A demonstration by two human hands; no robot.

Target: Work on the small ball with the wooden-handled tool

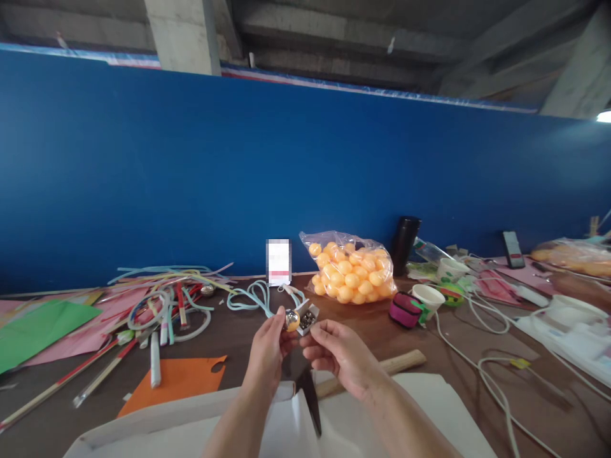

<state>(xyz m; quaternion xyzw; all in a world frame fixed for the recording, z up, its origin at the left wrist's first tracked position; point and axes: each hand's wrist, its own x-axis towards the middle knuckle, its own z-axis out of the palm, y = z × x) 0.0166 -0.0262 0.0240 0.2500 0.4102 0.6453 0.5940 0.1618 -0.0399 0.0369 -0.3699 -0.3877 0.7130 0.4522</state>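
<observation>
My left hand (268, 351) is raised over the table's near edge with its fingertips pinched on a small orange and silver ball (291, 319). My right hand (341, 355) is curled shut just to its right, fingers close to the ball; what it holds, if anything, I cannot make out. Right behind the ball sits a small open white box (307, 320) of little dark beads. Black scissors (305, 385) lie below my hands, on white card (420, 407).
A clear bag of orange balls (351, 272) stands behind. Coloured paper, tubes and sticks (162, 305) clutter the left, with an orange sheet (176, 380). A pink pouch (405, 310), paper cups (429, 296), a black flask (405, 244), white cables (491, 369) and a wooden stick (401, 362) lie to the right.
</observation>
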